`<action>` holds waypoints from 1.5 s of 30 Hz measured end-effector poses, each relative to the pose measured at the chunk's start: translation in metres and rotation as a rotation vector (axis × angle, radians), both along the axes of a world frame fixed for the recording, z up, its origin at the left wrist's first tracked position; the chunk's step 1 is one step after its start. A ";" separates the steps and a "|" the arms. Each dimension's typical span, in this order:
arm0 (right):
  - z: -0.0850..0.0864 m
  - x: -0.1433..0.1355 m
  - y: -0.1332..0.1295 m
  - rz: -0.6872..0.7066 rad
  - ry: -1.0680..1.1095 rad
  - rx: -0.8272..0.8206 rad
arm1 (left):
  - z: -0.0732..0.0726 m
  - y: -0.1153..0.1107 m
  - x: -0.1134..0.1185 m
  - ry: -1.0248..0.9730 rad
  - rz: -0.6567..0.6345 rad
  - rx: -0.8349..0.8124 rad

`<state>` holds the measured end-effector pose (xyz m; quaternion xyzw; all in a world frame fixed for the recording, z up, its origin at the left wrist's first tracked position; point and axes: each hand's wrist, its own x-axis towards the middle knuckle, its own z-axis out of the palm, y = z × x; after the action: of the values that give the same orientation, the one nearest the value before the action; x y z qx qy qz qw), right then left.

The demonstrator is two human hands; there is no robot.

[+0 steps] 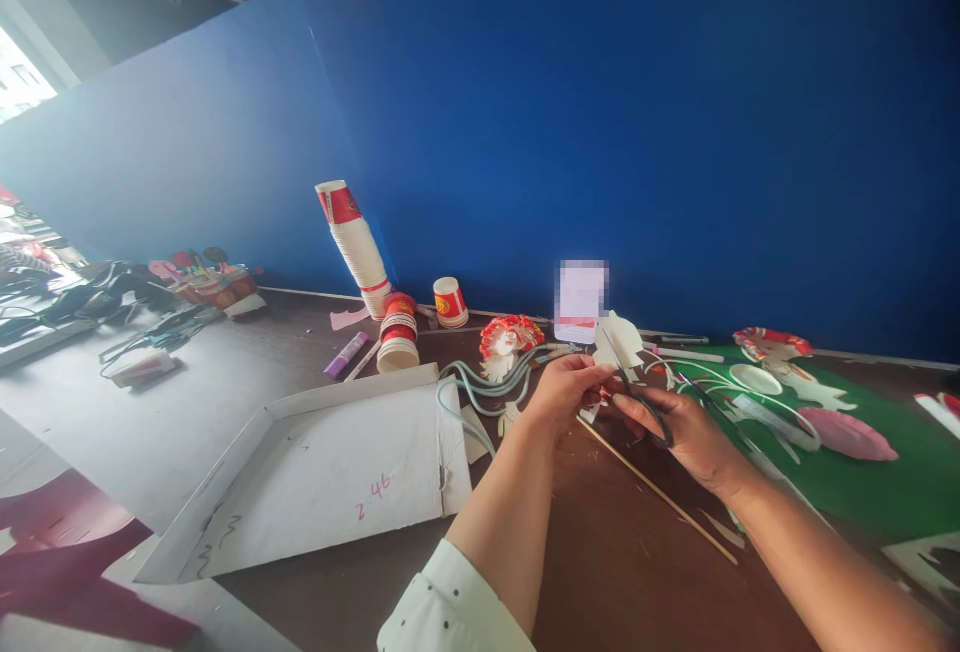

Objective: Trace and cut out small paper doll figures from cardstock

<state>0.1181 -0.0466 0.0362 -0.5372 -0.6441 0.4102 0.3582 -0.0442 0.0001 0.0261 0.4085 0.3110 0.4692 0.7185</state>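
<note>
Left grip (564, 387) is pinching cream, wavy-edged paper piece (619, 340); right grip (688, 427) is holding dark-handled scissors (655, 412) across it; white tray (322, 467) is bearing purple "2.46".

I see a shallow white cardboard tray (322, 472) on the brown tabletop (330, 597), purple figures written inside. Just beyond the tray I make out a purple-and-white tube (346, 354); pale cables (480, 379) loop by its right edge. Well right of it, a green mat (862, 487) carries a pink oval piece (847, 432); behind it stands a blue partition (600, 112).
</note>
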 end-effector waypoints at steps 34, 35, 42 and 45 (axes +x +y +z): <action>0.011 0.008 0.001 0.148 -0.099 -0.214 | -0.003 0.011 -0.005 0.206 0.191 0.009; 0.014 0.008 -0.001 0.149 -0.128 -0.224 | -0.005 0.012 -0.006 0.255 0.196 0.041; 0.023 0.011 -0.006 0.112 -0.302 -0.246 | -0.016 0.021 -0.013 0.603 0.166 0.167; 0.019 0.017 -0.003 0.117 -0.323 -0.228 | -0.016 0.022 -0.016 0.630 0.136 0.191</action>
<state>0.1355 -0.0498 0.0549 -0.5948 -0.6727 0.4090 0.1626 -0.0602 0.0219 0.0098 0.5771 0.4990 0.3938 0.5127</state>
